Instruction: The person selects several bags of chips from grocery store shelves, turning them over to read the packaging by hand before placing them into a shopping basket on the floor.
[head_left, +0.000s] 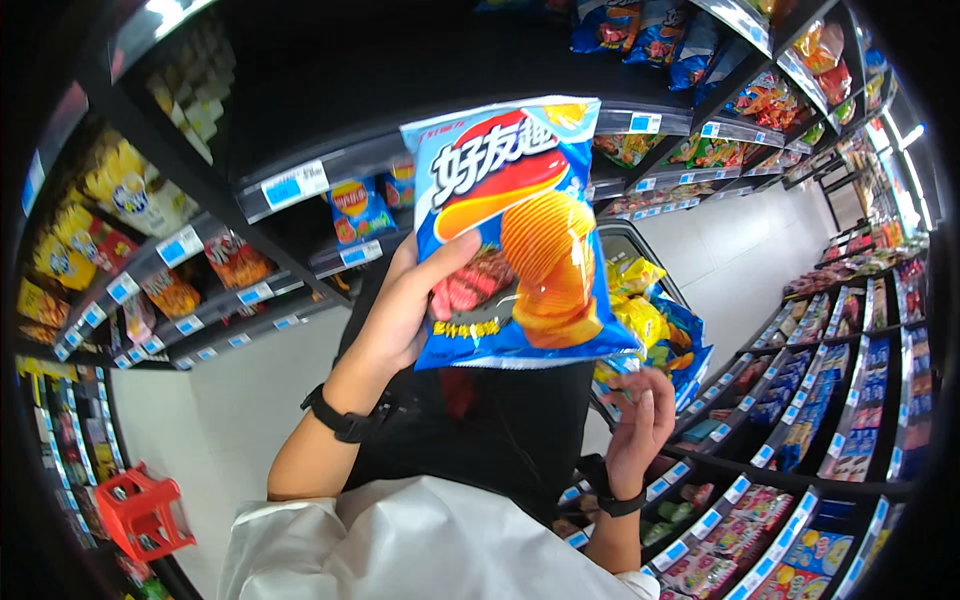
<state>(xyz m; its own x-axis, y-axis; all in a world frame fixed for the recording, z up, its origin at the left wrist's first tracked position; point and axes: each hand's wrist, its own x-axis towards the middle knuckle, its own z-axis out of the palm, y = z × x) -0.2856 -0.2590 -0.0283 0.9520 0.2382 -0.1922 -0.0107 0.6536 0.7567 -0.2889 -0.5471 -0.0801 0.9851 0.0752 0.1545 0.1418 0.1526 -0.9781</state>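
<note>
My left hand (409, 300) grips a blue bag of ridged potato chips (517, 247) by its left edge, with the thumb across the printed front. The bag is upright before the shelves, its picture side facing me. Below its lower right corner, my right hand (643, 420) is raised with bent fingers apart and nothing visible in it. Beyond that hand, a container with a dark rim (637, 236) holds several yellow and blue snack bags (643, 319); the chip bag hides part of it. A smaller blue chip bag (358, 211) sits on the shelf behind my left hand.
Dark shelves with price tags (294, 187) curve across the front, bearing snack bags (142, 187) at the left and blue bags (607, 26) at the top right. More shelving with packets (806, 405) stands at the right. A red plastic stool (142, 514) is on the pale floor (225, 405), lower left.
</note>
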